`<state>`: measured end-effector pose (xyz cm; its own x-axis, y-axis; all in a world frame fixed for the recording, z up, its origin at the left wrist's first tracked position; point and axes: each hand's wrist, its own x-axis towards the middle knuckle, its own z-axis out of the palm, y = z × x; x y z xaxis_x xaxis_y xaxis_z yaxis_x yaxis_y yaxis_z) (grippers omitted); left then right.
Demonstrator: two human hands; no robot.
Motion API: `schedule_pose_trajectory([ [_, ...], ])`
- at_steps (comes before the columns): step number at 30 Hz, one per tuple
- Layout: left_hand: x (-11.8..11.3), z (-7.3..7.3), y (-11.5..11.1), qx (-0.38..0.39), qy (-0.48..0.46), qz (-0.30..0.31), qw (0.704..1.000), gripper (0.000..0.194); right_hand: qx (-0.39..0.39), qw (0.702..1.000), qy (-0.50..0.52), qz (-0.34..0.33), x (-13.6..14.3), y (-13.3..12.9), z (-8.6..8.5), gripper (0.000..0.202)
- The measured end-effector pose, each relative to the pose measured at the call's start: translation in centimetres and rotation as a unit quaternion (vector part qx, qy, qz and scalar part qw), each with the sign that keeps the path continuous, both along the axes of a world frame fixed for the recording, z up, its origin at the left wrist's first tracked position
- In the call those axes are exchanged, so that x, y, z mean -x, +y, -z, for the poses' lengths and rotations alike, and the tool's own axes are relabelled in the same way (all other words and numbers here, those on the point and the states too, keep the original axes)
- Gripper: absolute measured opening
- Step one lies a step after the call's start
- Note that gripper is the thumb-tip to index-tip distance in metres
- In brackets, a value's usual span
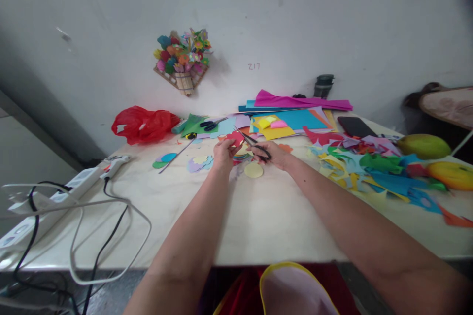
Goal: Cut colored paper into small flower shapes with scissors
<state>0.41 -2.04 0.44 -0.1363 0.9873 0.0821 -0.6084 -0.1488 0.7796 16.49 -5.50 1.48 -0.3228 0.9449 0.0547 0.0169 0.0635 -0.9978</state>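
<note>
Between the fingers of my left hand is a red paper piece with a scalloped edge. My right hand is closed round the black handles of a pair of scissors, whose blades point up and left at the red paper. Whether the blades touch the paper I cannot tell. Below my hands a pale yellow paper circle lies on the table, with more coloured cut pieces partly hidden behind my fingers. Pale scalloped paper shapes lie left of my left hand.
A power strip with loose cables lies at left. A red plastic bag, dark-handled scissors and coloured paper sheets are along the back. Paper scraps, a phone and two yellowish fruits occupy the right.
</note>
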Motion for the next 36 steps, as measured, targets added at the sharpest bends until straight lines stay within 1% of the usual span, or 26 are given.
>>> schedule_pose_trajectory([
  [3,0.24,-0.02,0.02,0.003,0.009,0.011,1.0,0.012,0.001,1.0,0.008,-0.018,-0.14,-0.21,-0.24,0.021],
  [7,0.51,-0.1,-0.1,0.009,0.02,0.019,1.0,0.01,0.004,0.999,0.007,-0.034,-0.43,-0.1,-0.13,0.023],
  [14,0.57,-0.1,-0.31,-0.002,0.031,0.032,0.999,0.011,0.01,0.999,-0.002,-0.04,-0.62,0.06,-0.01,0.02],
  [23,0.45,0.1,-0.33,-0.005,0.03,0.034,0.999,0.015,-0.013,0.999,0.008,-0.036,-0.6,0.25,0.2,0.02],
  [28,0.19,0.02,-0.46,-0.007,0.029,0.037,0.999,0.017,-0.018,1.0,0.014,-0.015,-0.37,0.1,-0.01,0.018],
  [36,-0.27,-0.13,-0.58,-0.011,0.028,0.038,0.999,0.019,-0.027,0.999,0.026,0.0,-0.19,0.04,0.02,0.023],
])
